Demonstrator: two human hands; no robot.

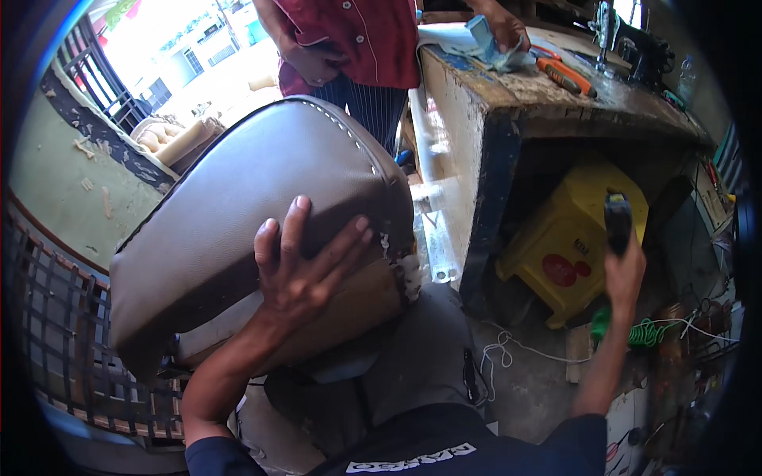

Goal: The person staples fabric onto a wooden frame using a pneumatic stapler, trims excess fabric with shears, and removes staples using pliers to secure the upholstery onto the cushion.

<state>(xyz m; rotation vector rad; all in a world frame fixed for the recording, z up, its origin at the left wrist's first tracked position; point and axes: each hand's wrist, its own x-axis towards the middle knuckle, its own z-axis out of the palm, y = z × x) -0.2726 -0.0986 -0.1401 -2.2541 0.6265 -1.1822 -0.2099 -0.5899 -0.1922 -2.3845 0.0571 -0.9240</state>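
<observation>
Against the thighs (429, 345): padded brown seat (238, 190) under a spread left hand (294, 297)

Left of the workbench's (460, 119) near corner: the seat, tilted, pale stitches along its upper right edge, ragged white filling (410, 278) at its right end, support below hidden. Looks bulky but not very heavy; probably soft on the face, stiffer at the base, a little slick on the cover. Best taken by rim and underside, clear of the ragged end. On its near side: left hand, fingers wide apart, laid on without gripping. Before the yellow stool (556, 230) beneath the workbench, well apart from the seat: right hand (626, 266), closed around a dark handheld tool (617, 218), exact kind unclear. Near the workbench's front edge: orange cutter (567, 78). Farther right: sewing machine (647, 55). Beyond the seat: co-worker in red (357, 40).
</observation>
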